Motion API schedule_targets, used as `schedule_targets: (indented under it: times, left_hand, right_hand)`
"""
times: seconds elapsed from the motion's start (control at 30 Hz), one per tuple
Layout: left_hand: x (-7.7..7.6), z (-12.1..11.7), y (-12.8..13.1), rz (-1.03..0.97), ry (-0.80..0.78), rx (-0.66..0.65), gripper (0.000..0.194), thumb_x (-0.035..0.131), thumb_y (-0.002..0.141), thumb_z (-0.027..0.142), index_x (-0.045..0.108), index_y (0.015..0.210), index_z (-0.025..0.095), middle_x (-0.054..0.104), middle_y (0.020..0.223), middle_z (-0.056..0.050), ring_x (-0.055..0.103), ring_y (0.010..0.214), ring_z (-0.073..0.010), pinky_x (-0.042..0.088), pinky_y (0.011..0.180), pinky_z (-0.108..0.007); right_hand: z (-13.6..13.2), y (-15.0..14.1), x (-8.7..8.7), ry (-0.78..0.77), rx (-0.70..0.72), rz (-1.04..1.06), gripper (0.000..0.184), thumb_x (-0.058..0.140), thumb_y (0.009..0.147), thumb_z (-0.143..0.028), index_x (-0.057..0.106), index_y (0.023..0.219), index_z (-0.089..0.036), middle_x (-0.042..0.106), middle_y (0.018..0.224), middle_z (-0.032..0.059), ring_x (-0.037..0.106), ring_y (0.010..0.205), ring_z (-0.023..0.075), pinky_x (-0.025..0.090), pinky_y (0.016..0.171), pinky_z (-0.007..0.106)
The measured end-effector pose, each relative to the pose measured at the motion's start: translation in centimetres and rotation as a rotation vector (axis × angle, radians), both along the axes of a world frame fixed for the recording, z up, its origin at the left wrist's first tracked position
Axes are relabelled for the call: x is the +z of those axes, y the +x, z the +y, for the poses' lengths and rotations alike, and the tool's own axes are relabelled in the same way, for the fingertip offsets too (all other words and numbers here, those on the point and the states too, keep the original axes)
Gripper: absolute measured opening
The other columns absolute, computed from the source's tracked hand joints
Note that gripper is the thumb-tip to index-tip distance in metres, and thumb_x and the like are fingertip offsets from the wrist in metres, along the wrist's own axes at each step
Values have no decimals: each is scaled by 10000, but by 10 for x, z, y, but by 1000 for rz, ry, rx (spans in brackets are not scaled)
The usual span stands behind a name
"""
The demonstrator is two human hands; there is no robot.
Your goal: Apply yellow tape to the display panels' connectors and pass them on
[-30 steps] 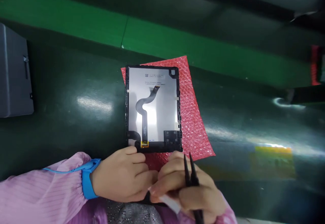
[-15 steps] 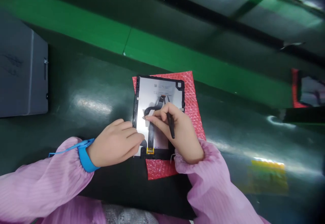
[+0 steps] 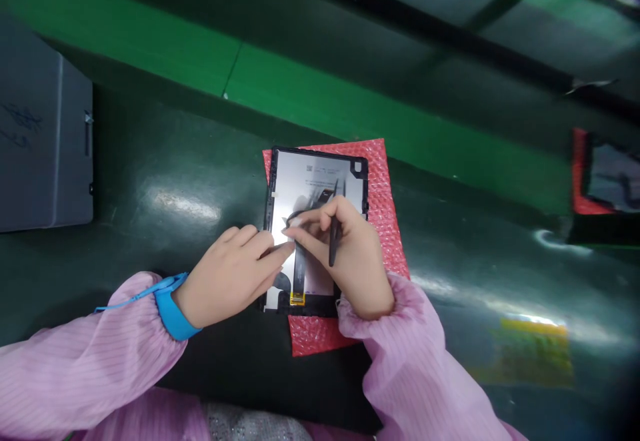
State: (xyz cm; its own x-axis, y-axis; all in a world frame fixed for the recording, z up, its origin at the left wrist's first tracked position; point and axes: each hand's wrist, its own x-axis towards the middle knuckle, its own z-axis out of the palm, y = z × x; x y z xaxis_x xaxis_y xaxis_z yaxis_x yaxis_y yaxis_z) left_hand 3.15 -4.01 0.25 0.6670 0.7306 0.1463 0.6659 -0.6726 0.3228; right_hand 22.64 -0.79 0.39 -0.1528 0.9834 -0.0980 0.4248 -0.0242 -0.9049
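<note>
A tablet screen assembly [image 3: 320, 278] in a black frame lies with its silvery back up. A dark flex cable [image 3: 299, 271] with a yellow-taped end runs along it. Tucked in my right hand [image 3: 350, 248] are black tweezers [image 3: 335, 244], their tips pointing away over the panel. The thumb and index finger of that hand also pinch together at the bend of the cable, where a small pale piece shows. My left hand [image 3: 235, 271] is closed, knuckles up, its index fingertip at the cable beside the right thumb. Whatever its fingers hold is hidden.
Red bubble wrap [image 3: 387, 228] lies under the assembly on the dark green table [image 3: 165, 154]. A grey box [image 3: 45, 141] stands at the left. Another screen [image 3: 617, 174] on red wrap is at the far right. A yellowish translucent sheet [image 3: 535, 354] lies at lower right.
My left hand has moved right and slightly up, from the panel's left edge to the cable beside my right fingers. The right hand stays pinching near the cable bend, tweezers still held.
</note>
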Motion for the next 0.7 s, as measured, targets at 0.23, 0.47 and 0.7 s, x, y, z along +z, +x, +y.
schedule_targets:
  times: [0.23,0.47,0.7]
  left_hand:
    - [-3,1,-3,23,43,-1,267,510,980,211,626,1217,172,630,911,-64,519,830,-234,423,729,-365]
    - [-8,-10,2,-34,47,-304,629,626,874,599,526,1394,259,408,1523,-163,307,1420,-457,239,1138,-675]
    - [-10,-3,24,64,7,-169,611,625,917,497,425,1477,357,257,1622,-167,162,1488,-505,285,1132,-666]
  right_hand:
    - [26,-11,-12,266,-245,-93,554,881,670,-307,350,826,-267,592,855,-42,565,620,125,487,633,313]
    - [4,35,-3,425,-383,-62,394,698,857,-392,324,903,-279,613,1036,24,616,654,141,510,592,320]
    - [-104,152,-17,273,-579,-544,401,681,826,-554,410,837,-259,630,1275,192,630,1120,350,449,921,533]
